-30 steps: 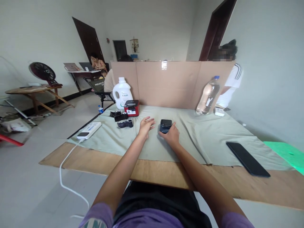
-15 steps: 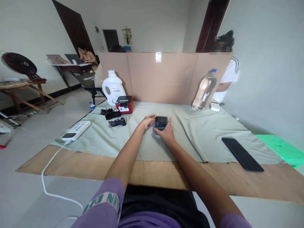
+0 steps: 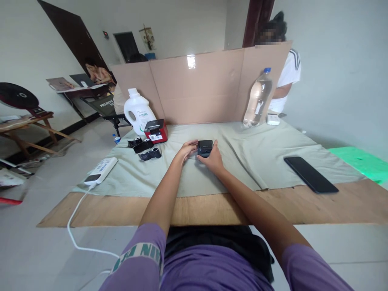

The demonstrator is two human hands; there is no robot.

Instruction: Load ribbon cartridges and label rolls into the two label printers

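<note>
I clasp the small dark device (image 3: 205, 147) on the cloth (image 3: 242, 161) between my left hand (image 3: 187, 150) and right hand (image 3: 213, 160).

A cardboard screen (image 3: 197, 87) stands upright across the far edge of the bench (image 3: 212, 210), which carries a grey-green cloth (image 3: 257, 161). Against the screen's left end: a white detergent jug (image 3: 135, 111), with a red box-shaped device (image 3: 155, 131) just in front of it and small black parts (image 3: 145, 148) nearer still. Well left of the screen, at the cloth's corner, lies a white power strip (image 3: 101, 171). At the screen's right end stands a clear water bottle (image 3: 258, 99). A black phone (image 3: 311, 174) lies flat, well forward of that end.
</note>
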